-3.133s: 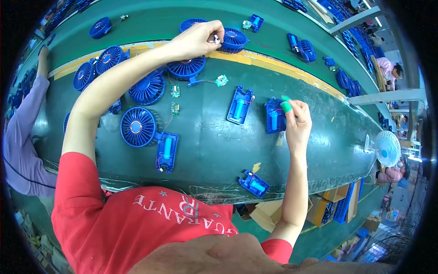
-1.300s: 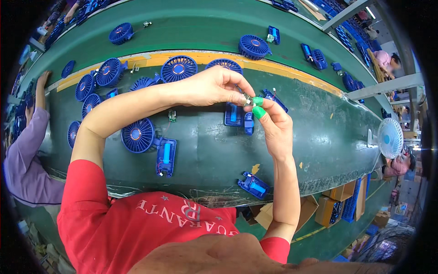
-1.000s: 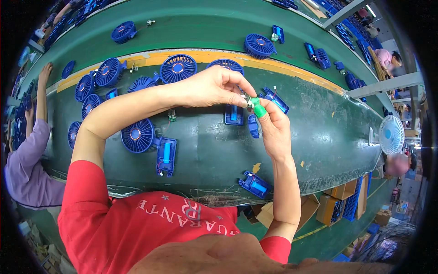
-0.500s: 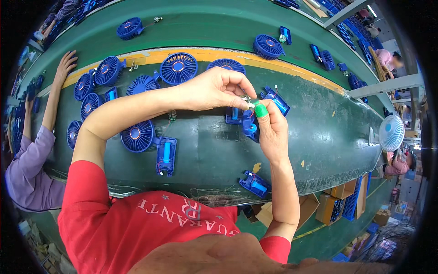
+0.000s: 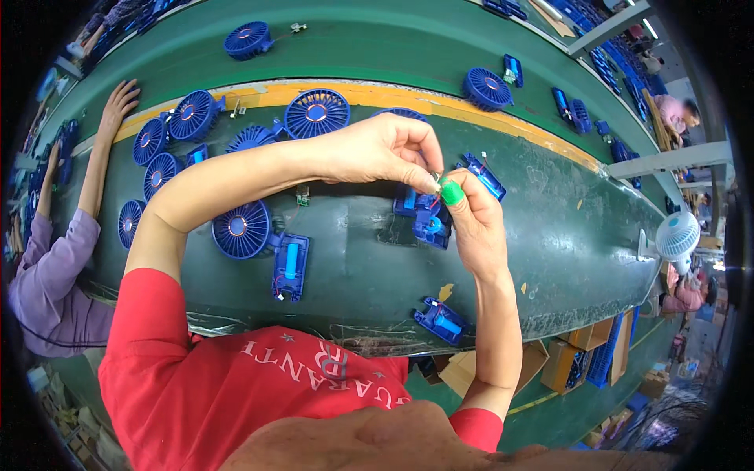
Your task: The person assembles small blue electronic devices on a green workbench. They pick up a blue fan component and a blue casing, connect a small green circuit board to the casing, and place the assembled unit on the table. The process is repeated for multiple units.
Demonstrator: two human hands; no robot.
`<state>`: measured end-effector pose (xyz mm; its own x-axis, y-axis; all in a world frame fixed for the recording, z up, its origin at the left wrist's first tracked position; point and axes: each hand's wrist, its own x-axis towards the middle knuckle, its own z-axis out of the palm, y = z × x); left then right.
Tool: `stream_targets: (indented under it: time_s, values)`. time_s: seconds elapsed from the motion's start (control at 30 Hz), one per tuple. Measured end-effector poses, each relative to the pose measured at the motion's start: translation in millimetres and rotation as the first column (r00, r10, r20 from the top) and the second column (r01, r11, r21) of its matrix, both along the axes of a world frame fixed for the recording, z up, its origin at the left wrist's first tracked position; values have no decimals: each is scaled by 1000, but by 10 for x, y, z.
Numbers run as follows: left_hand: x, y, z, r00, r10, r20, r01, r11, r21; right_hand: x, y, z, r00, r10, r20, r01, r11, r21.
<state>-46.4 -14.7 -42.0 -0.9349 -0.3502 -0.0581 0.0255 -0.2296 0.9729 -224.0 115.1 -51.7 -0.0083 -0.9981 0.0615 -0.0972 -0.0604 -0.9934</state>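
Observation:
Above the middle of the table, my left hand [image 5: 385,153] and my right hand [image 5: 477,220] meet fingertip to fingertip. Between their pinched fingers is a small circuit board [image 5: 437,187] with a pale connector, mostly covered by the fingers. Green tape wraps my right thumb. Just below the fingers lies a blue fan part [image 5: 430,228]; thin wires run up from it. A blue handle housing with a battery [image 5: 483,177] rests beyond my right hand, and another housing [image 5: 441,320] sits near the table's front edge.
Several blue fan heads [image 5: 241,229] lie on the green table [image 5: 353,267] to the left, one beside an opened housing [image 5: 290,267]. A conveyor [image 5: 361,51] carrying fans runs behind a yellow edge. A co-worker's arm [image 5: 96,169] reaches in at left. A white fan [image 5: 677,234] stands at right.
My hands have drawn closer together, and the board between them is more covered. Fans on the conveyor appear farther right; the whole view has also shifted slightly.

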Motion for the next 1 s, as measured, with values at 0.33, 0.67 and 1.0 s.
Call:
stream_targets:
  time_s: [0.33,0.67,1.0]
  values:
    - [-238,-1242,62,867,435,-244,-398,310,-863,-651,-276,-247,383,-390,-838,249,917,-313]
    - [975,-2130,-681,580,814,-18,184,-153,-971,-665,-255,-406,631,-401,-663,381,906,-186]
    - [550,-1371,-194,795,607,-2,-343,446,-827,-631,-351,-425,712,-411,-569,398,904,-155]
